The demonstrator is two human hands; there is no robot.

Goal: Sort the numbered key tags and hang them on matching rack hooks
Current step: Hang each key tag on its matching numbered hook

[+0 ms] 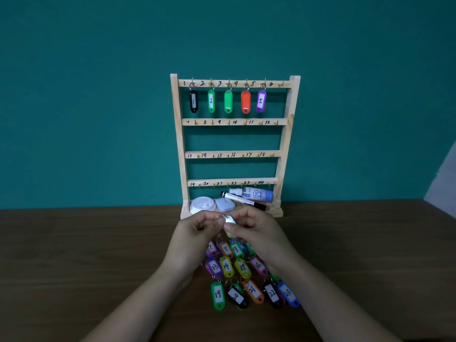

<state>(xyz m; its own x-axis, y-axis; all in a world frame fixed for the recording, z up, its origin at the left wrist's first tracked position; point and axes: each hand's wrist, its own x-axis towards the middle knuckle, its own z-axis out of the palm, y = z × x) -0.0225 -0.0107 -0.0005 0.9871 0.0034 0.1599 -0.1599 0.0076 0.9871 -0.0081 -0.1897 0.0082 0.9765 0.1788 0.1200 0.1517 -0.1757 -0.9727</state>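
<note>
A wooden rack [178, 134] stands against the teal wall with four numbered rows of hooks. Tags hang on several top-row hooks: black 1 [193, 101], green 2 [211, 101], a green tag [228, 101], an orange tag [245, 101], purple 5 [261, 100]. The hook by number 6 [282, 83] is bare. In front of the rack's base, my left hand [195, 233] pinches the metal ring of a pale tag [230, 222], and my right hand [259, 233] pinches the tag's body. Rows of coloured tags lie below my hands, among them 14 [226, 266] and 19 [217, 295].
On the rack's base lie a white round lid [202, 205], a small white box [225, 204], a black-and-white marker [243, 201] and a spray bottle [256, 193]. The brown table [86, 255] extends left and right of the tags. The three lower rack rows hold no tags.
</note>
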